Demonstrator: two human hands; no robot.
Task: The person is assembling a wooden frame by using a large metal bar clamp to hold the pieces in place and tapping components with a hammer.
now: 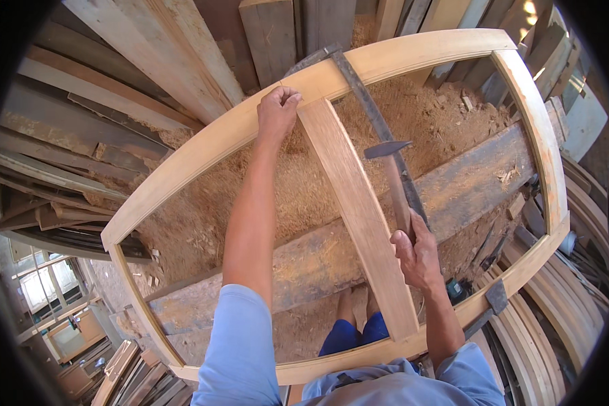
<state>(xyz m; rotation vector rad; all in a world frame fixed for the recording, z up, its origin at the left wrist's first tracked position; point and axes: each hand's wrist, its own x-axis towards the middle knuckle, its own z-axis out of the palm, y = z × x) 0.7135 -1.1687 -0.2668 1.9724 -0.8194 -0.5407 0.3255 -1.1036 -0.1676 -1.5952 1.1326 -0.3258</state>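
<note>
A large wooden frame [419, 51] with curved rails lies before me, crossed by a middle bar [362, 210]. My left hand [277, 114] is closed, its fingers pinched together on the far rail just left of the bar's end. Whatever those fingers hold, if anything, is too small to make out. In my right hand [418, 254] is a hammer [399, 193], gripped by its wooden handle, with the dark metal head raised to the right of the bar. A long metal bar clamp [364, 95] spans the frame from far rail to near rail, passing behind the hammer.
Under the frame runs a thick, worn plank [291, 267]. Sawdust [426, 128] and wood chips cover the ground. Stacked boards [162, 54] lean at the far side and left, and curved wooden pieces [528, 338] are piled at the near right. My legs are below the near rail.
</note>
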